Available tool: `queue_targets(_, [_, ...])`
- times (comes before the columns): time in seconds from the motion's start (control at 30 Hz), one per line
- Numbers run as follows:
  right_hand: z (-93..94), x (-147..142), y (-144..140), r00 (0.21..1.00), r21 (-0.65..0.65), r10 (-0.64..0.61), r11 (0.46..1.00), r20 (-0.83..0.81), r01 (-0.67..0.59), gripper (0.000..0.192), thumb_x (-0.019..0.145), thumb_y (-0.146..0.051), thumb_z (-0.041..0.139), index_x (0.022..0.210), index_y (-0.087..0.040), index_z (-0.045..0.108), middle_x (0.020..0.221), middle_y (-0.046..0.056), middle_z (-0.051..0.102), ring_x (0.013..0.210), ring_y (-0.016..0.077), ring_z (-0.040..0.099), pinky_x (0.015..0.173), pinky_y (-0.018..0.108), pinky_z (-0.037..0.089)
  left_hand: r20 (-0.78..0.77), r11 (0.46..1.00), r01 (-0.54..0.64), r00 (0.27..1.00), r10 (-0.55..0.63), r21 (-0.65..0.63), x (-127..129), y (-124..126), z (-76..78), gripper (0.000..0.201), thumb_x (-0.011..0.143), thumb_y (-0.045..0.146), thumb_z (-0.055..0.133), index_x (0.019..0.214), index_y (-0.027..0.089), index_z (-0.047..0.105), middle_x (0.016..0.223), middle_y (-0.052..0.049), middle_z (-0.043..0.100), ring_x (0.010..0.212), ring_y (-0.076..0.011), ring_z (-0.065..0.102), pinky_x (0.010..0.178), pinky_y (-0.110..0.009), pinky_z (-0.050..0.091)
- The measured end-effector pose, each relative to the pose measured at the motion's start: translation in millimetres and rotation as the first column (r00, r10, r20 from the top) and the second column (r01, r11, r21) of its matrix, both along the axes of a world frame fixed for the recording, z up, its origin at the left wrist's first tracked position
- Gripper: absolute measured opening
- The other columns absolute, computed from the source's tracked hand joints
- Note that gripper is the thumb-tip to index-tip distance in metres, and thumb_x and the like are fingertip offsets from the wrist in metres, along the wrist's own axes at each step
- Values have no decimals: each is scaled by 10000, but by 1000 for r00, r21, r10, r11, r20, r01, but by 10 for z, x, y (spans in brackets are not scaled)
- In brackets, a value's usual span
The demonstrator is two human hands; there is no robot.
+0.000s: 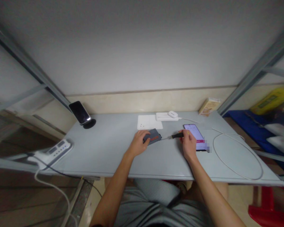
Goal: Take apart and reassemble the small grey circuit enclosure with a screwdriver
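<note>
My left hand [138,142] is closed around the left end of a flat dark grey box [155,135] with red lettering, holding it down at the middle of the desk. In my right hand [188,144] is a screwdriver [177,135] with a black handle, pointing left. Its thin metal shaft reaches the right end of the box; whether the tip sits on a screw is too small to tell. Beside my right hand lies a smartphone [192,128] with its screen lit, partly covered by the hand.
On the grey desk [101,148], a white sheet [146,119] and a white power strip [167,118] lie behind the box. A phone on a stand [79,112] and another power strip [54,154] stand left. Right are a small carton [208,107] and a looped white cable [261,167].
</note>
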State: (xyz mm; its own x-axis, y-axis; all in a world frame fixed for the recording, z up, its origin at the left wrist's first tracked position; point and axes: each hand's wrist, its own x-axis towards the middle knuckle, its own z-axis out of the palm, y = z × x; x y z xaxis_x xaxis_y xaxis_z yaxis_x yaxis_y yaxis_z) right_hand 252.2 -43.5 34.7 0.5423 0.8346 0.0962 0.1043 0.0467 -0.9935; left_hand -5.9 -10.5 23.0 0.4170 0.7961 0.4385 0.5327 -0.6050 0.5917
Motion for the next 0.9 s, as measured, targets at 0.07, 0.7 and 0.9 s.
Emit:
queue_targets(0.07, [-6,0,1,1000,-7,9,1000,-1,-9,488,861,-657,549,819,-187,677,590,-37,523,526,137,442,537,289,343,-5,1000,0,1000,0,1,0,1,-1,187,958,193,567,1136,205,622,1180,-92,685,1137,-252,596,1033,-461,487])
queue_targets(0.7, [-6,1,-5,998,16,-45,999,36,44,499,858,-662,544,797,-184,677,609,-24,536,533,135,431,536,288,341,-163,999,3,987,5,50,36,-108,106,230,971,243,568,1187,234,648,1469,-47,581,1315,-272,466,1160,-504,388])
queue_targets(0.9, [-30,16,-3,999,33,-40,999,10,39,519,847,-687,563,801,-184,684,655,-8,571,564,134,460,543,279,355,-160,998,18,987,-9,57,48,-116,101,236,945,225,600,1173,244,660,1445,-50,597,1307,-281,474,1147,-522,392])
